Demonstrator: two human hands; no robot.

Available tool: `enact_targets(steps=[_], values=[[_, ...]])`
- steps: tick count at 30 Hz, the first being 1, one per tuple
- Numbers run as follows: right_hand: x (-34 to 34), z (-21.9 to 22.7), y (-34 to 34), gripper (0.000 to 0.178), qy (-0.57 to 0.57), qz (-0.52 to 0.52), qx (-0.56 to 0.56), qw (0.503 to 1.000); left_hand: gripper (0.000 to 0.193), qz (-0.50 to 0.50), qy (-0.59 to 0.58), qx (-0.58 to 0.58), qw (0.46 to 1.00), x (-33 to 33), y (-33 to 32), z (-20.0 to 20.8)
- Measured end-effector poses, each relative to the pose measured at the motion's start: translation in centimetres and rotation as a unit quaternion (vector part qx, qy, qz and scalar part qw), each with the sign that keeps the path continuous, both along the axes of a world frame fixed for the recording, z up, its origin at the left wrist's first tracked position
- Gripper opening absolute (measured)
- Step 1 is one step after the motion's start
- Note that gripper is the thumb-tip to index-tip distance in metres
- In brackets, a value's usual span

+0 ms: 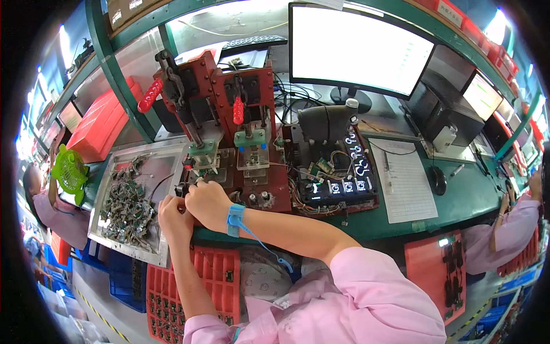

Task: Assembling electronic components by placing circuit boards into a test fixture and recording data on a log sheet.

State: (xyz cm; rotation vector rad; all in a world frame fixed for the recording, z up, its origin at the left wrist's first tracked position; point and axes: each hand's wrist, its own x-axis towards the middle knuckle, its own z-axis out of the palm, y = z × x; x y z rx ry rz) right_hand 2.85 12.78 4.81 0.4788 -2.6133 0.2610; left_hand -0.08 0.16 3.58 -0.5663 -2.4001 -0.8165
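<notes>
My left hand and my right hand are close together at the front left of a red test fixture. The fingers of both are closed around something small; a small black part shows at their tips, but its kind is hidden. A blue wrist strap with a coiled cord circles my right wrist. The fixture's two toggle clamps have red handles, the left one and the right one. Beneath them are clear plates, the right plate fully visible.
Left of my hands, a metal-rimmed tray holds a heap of small circuit boards with cables. A red compartment tray lies below my forearms. Rightward are a black box with lit digits, a paper sheet, a mouse and a monitor.
</notes>
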Motion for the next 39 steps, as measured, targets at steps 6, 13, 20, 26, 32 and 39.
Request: enact_targets(steps=[6,13,20,26,32,39], values=[[0.0,0.0,0.4,0.012,0.005,0.008,0.012,1.000,0.009,0.002,0.004,-0.014,1.000,0.1,0.3,0.1],[3.3,4.8,2.9,0.020,0.235,0.011,-0.074,0.969,0.010,-0.015,-0.006,-0.024,1.000,0.3,-0.2,0.5],[3.2,9.8,10.4,0.020,0.368,-0.037,-0.105,0.923,0.021,-0.037,0.209,0.037,0.976,-0.2,2.9,3.6],[2.2,9.4,12.5,0.017,0.342,0.027,-0.122,0.931,0.011,-0.262,-0.021,0.023,0.964,2.4,5.9,3.4],[2.3,9.4,11.7,0.014,0.332,0.023,-0.148,0.931,0.006,-0.314,-0.066,0.020,0.947,3.1,5.5,2.5],[1.9,8.9,11.6,0.015,0.339,0.027,-0.166,0.926,0.014,-0.257,-0.099,0.040,0.961,3.3,5.4,2.8]])
